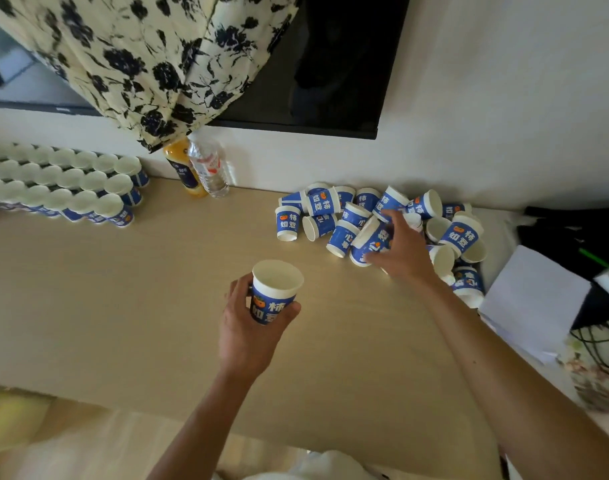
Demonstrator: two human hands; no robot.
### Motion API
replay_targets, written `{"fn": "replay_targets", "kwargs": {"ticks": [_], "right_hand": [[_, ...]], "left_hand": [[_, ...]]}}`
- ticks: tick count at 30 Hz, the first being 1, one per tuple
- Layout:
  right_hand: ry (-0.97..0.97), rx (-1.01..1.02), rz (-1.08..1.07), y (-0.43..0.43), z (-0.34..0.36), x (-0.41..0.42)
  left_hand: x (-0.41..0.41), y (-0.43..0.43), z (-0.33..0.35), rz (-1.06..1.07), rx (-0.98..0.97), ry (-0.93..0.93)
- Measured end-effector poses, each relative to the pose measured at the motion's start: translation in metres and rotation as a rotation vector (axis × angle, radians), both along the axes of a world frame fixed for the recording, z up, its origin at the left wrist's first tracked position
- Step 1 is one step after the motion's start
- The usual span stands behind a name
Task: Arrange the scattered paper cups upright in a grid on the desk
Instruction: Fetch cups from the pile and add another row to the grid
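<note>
The right hand (398, 251) is covering several cups in the pile of cups (322, 202), and its fingertips are blurring, so whether it is gripping one is unclear. The edge of view is cutting off the grid of cups (60, 181) at the counter's (123, 289) far end, while the curtain (140, 64) is hiding the tops of the orange bottle (183, 171) and clear bottle (209, 171). The left hand (247, 327) is wrapping and hiding the lower part of its cup (277, 285).

Use the water bottle (207, 169) at the back of the tabletop (123, 289) as your anchor. A second bottle (185, 171) stands touching its left side, and the grid of upright cups (64, 181) is further left. The pile of tipped cups (348, 216) lies to its right along the wall, with your right hand (400, 251) on it. Your left hand (251, 323) holds a cup (277, 292) out in front of the bottle.
</note>
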State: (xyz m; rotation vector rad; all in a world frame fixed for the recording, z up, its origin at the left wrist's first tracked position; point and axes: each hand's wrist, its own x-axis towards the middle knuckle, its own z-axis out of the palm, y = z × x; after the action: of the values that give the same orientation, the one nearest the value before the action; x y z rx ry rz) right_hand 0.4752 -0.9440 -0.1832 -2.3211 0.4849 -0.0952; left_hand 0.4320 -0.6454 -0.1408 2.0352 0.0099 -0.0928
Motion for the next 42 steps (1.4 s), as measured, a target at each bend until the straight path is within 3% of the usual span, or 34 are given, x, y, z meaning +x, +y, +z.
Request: {"fn": "replay_targets", "kwargs": {"ticks": [4,12,20,29,42], "right_hand": [[-0.129,0.341,-0.042,0.077,0.012,-0.024],[-0.219,0.620,-0.006,0.253,0.022,-0.045],[-0.251,0.717,0.075,0.408,0.042,-0.051],[-0.215,0.749,0.144,0.506,0.040,-0.018],[-0.161,0.930,0.134,0.614,0.005,0.134]], "left_hand": [[-0.002,0.050,0.004,0.042,-0.041,-0.030],[-0.015,0.181,0.014,0.144,-0.106,-0.070],[-0.029,0.314,0.019,0.231,-0.166,-0.088],[-0.015,0.407,0.010,0.323,-0.160,-0.062],[0.126,0.501,-0.002,0.352,0.041,-0.040]]}}
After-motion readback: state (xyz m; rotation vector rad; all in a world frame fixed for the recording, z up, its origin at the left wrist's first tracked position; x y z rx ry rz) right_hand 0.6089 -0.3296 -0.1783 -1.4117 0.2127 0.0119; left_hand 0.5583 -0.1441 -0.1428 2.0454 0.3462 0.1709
